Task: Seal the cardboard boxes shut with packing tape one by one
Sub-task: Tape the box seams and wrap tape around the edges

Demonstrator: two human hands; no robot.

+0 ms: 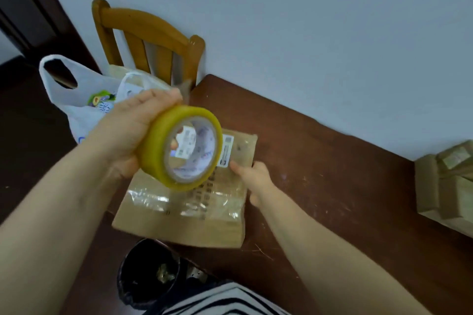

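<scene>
A flat cardboard box (184,222) lies at the near left corner of the brown table (332,174), with shiny clear tape strips across its top and a white label near its far edge. My left hand (128,130) grips a yellowish roll of packing tape (184,148) and holds it in the air above the box; a short loose end of tape sticks up past the fingers. My right hand (256,181) rests on the box's right edge, thumb on top and fingers curled round the side.
More cardboard boxes (448,184) are stacked at the table's right end. A wooden chair (143,38) stands by the wall with a white plastic bag (87,100) on its seat. A black waste bin (146,273) sits on the floor below the table's near edge.
</scene>
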